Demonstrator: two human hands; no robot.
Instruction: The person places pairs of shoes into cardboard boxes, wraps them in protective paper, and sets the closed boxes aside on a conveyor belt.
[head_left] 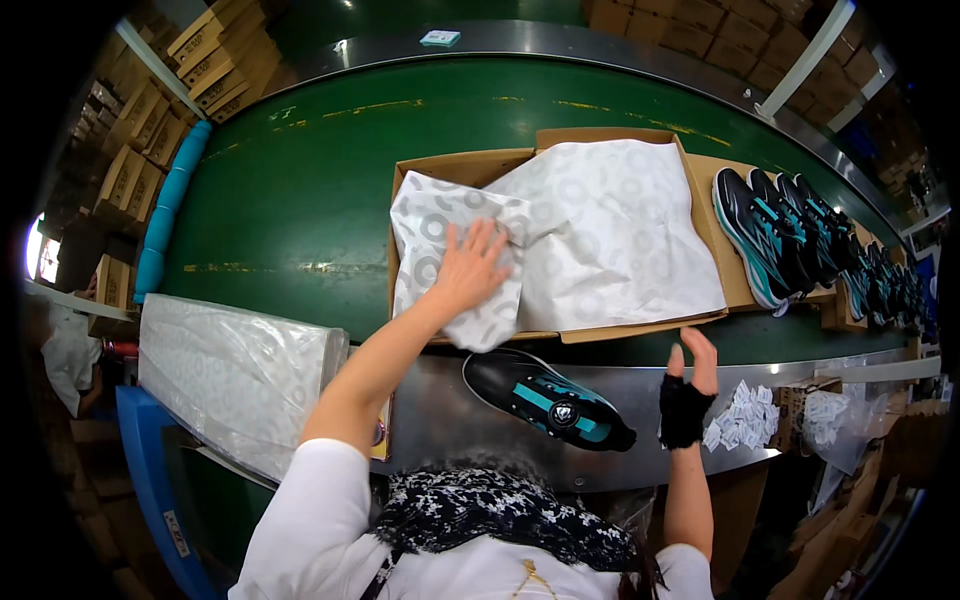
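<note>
My left hand (474, 268) lies spread on patterned white tissue paper (625, 235), pressing its left part down. The paper lines an open brown cardboard shoebox (692, 170) and spreads over the lid side; whatever lies beneath it is hidden. In front of the box, a single black and teal sneaker (548, 400) with a round dial rests on its side on the metal ledge. To the right of that shoe, my right hand (690, 385), in a black fingerless glove, is raised with thumb and finger apart and nothing between them.
Several black and teal sneakers (765, 235) stand in a row on boxes to the right. Small white packets (745, 415) are heaped on the metal ledge (430, 440). A plastic-wrapped paper stack (235, 370) lies left. Underneath runs a green conveyor belt (300, 190).
</note>
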